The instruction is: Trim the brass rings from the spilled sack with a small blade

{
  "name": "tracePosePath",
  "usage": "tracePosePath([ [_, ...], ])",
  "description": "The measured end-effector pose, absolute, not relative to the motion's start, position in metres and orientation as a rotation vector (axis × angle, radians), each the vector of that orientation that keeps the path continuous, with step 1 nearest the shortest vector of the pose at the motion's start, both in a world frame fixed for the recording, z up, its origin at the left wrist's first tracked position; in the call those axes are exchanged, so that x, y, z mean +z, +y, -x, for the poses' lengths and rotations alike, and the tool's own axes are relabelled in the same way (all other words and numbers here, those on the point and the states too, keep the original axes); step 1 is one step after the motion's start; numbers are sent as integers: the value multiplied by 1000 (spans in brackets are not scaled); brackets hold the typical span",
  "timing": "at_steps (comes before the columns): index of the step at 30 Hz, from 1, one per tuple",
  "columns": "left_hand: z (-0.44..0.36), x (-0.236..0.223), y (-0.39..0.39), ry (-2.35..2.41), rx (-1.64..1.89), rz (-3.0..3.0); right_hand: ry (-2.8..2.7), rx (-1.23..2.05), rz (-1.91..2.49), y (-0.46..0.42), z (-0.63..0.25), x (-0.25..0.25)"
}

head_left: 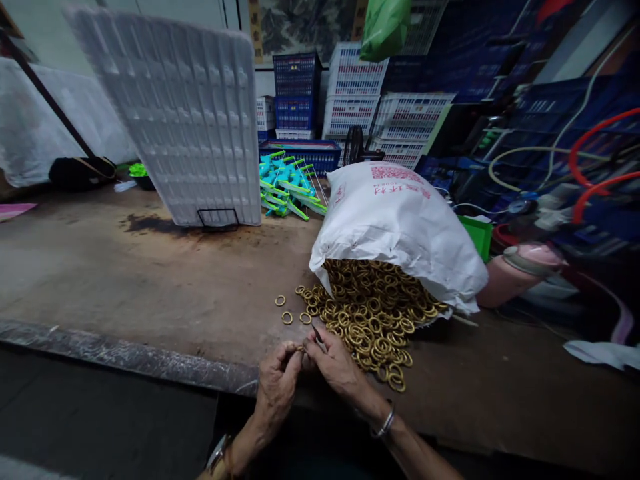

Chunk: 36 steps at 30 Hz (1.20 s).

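Two bare hands meet at the lower middle of the frame, right over the near edge of a worn brown table (150, 273). The left hand (277, 378) has its fingertips pinched on what looks like a small gold ring (301, 348), mostly hidden by the fingers. The right hand (336, 363) is gripping a thin dark pointed tool (318, 333) between thumb and fingers, tip poking up and left, right next to the other hand. Just past them, center to lower right, a big heap of gold rings (373, 327) spills from the mouth of a white sack (395, 213) lying on its side, with a few strays off the heap's left side. Upper left there's a tall white ribbed panel (185, 120) standing on the table, teal and lime plastic parts (290, 185) piled beside it, and stacked crates (355, 87) at the top.
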<state>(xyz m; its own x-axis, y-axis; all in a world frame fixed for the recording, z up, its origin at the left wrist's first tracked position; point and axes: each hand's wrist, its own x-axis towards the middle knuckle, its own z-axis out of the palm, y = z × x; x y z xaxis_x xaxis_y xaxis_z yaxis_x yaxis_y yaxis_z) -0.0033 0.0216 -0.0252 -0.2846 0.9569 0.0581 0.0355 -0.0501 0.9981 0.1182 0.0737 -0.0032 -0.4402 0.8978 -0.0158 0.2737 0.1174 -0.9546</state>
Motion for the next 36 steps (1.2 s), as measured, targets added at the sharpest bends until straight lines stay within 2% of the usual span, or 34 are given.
tracePosePath([
  [7,1,-14,18,1324,1271,-800,-1826,1289,1193,71,-117,9],
  [17,-2,-10,10,1341,1369,-883,-1790,1343,1186,69,-114,8],
  [22,2,-6,9,1231,1122,-729,-1829,1322,1213,67,-115,7],
  [27,5,-6,10,1086,1117,-594,-1823,1330,1200,68,-116,2],
  [32,5,-5,10,1108,1156,-589,-2118,915,1265,65,-121,-6],
  [36,4,-7,10,1121,1169,-605,-2393,759,1272,57,-121,-6],
])
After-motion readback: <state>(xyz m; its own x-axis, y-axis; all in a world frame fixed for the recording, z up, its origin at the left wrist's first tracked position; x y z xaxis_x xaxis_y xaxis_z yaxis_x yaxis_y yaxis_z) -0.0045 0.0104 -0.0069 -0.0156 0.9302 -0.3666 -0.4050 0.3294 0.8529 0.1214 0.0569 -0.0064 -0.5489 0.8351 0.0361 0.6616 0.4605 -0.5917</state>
